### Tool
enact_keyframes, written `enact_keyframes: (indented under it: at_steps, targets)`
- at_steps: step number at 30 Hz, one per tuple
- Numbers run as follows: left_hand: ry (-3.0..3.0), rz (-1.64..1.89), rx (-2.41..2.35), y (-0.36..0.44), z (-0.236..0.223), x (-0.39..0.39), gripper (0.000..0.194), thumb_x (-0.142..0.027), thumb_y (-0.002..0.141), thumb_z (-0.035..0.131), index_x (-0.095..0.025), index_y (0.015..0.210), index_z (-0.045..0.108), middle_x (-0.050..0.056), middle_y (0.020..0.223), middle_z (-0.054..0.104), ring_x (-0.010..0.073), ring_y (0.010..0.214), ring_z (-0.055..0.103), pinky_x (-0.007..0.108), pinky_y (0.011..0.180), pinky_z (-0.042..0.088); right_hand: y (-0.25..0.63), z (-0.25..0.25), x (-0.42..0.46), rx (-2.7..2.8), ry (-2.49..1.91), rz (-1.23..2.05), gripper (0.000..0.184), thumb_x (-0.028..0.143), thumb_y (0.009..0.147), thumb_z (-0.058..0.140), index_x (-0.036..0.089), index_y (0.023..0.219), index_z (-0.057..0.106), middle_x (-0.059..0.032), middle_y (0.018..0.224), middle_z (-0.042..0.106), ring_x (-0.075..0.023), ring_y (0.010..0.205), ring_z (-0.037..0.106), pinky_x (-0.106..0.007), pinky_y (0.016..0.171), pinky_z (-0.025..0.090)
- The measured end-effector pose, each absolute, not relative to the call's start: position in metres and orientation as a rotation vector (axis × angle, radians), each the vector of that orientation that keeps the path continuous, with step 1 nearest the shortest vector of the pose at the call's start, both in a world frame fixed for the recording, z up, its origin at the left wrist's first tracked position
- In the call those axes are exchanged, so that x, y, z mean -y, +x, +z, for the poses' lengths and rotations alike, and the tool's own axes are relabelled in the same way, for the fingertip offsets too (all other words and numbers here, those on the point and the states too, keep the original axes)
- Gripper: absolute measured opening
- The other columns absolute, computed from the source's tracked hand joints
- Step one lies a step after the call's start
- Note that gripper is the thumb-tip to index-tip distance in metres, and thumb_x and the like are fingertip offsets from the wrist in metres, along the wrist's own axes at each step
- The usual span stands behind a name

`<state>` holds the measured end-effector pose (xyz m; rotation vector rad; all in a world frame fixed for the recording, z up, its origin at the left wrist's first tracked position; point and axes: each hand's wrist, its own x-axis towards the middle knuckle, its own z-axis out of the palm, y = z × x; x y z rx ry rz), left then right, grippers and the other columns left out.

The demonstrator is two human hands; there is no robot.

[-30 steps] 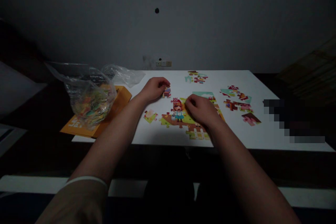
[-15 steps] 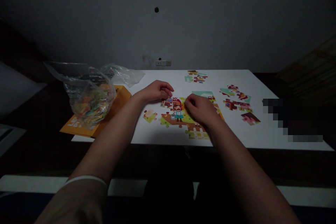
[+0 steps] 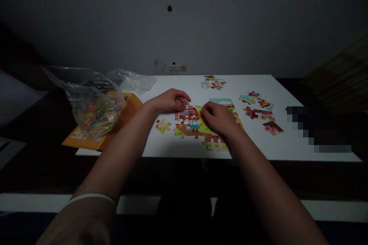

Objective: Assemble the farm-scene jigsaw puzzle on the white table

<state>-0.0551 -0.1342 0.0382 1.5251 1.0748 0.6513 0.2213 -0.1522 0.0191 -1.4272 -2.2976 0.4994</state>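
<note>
A partly joined jigsaw puzzle [image 3: 195, 125] lies on the white table, showing a farmer with a moustache, a red barn and a white fence. My left hand [image 3: 173, 100] is bent over its upper left edge, the index finger raised and the other fingers curled at a blue-and-red puzzle piece [image 3: 178, 115] beside the barn. On the puzzle's right half rests my right hand [image 3: 219, 116], its fingers curled and pressed to the surface; whatever lies beneath them is hidden. A loose yellow-green piece [image 3: 163, 126] sits just left of the puzzle.
More loose pieces lie at the table's back [image 3: 213, 83] and right [image 3: 258, 107]. To the left, a clear plastic bag [image 3: 97, 113] of colourful pieces rests on an orange package [image 3: 130, 109]. A plain wall [image 3: 115, 23] with sockets [image 3: 177, 68] stands behind the table.
My left hand has brought the blue-and-red piece down and toward me, from above the barn to the puzzle's left edge, where it now meets the puzzle. My right hand has stayed put.
</note>
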Motion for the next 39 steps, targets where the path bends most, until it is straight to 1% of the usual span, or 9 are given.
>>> enact_keyframes:
  at_steps: [4,11,16,21,27,33,39]
  targets:
    - [1.514,0.622,-1.062,-0.055,0.037,0.134,0.049,-0.005,0.069,0.080,-0.011,0.117,0.078,0.004,0.087,0.080,0.0112,0.068,0.070,0.023,0.066,0.054,0.221,0.020,0.153,2.303,-1.425,0.500,0.024,0.034,0.107,0.055,0.023,0.097,0.073,-0.0110,0.094,0.080,-0.0260,0.084,0.066,-0.036,0.071,0.035]
    - [1.527,0.595,-1.050,-0.055,0.030,0.133,0.052,-0.008,0.070,0.085,-0.011,0.122,0.077,0.006,0.091,0.081,0.0148,0.071,0.075,0.025,0.067,0.056,0.221,0.021,0.153,2.310,-1.416,0.495,0.025,0.034,0.108,0.054,0.023,0.097,0.073,-0.0116,0.095,0.080,-0.0259,0.084,0.066,-0.036,0.071,0.035]
    - [1.539,0.627,-1.058,-0.057,0.032,0.133,0.047,-0.007,0.071,0.084,-0.013,0.117,0.077,0.006,0.091,0.081,0.0128,0.072,0.074,0.025,0.070,0.057,0.221,0.021,0.153,2.306,-1.415,0.497,0.024,0.034,0.107,0.054,0.023,0.096,0.072,-0.0114,0.093,0.079,-0.0264,0.084,0.066,-0.037,0.071,0.036]
    - [1.580,0.685,-1.137,-0.058,0.033,0.133,0.042,0.000,0.070,0.076,-0.011,0.111,0.078,0.006,0.089,0.080,0.0106,0.069,0.070,0.023,0.066,0.052,0.221,0.020,0.153,2.305,-1.410,0.495,0.024,0.035,0.108,0.054,0.024,0.095,0.072,-0.0122,0.095,0.080,-0.0268,0.084,0.066,-0.037,0.071,0.036]
    - [1.595,0.674,-1.142,-0.055,0.030,0.133,0.041,-0.006,0.073,0.083,-0.011,0.114,0.076,0.007,0.089,0.080,0.0144,0.070,0.075,0.026,0.066,0.056,0.221,0.020,0.153,2.307,-1.420,0.495,0.024,0.036,0.108,0.054,0.025,0.095,0.071,-0.0126,0.097,0.081,-0.0275,0.086,0.067,-0.038,0.071,0.037]
    - [1.641,0.705,-1.173,-0.058,0.026,0.130,0.039,-0.006,0.075,0.081,-0.011,0.113,0.076,0.006,0.090,0.079,0.0138,0.071,0.075,0.025,0.067,0.056,0.221,0.021,0.154,2.304,-1.416,0.512,0.024,0.035,0.108,0.054,0.024,0.097,0.073,-0.0124,0.099,0.081,-0.0273,0.087,0.067,-0.037,0.073,0.038]
    - [1.735,0.736,-1.222,-0.057,0.023,0.127,0.033,-0.007,0.076,0.079,-0.014,0.108,0.078,0.008,0.095,0.080,0.0132,0.074,0.074,0.026,0.071,0.057,0.221,0.021,0.153,2.312,-1.419,0.493,0.024,0.034,0.108,0.054,0.024,0.096,0.073,-0.0121,0.097,0.081,-0.0266,0.085,0.067,-0.036,0.071,0.035]
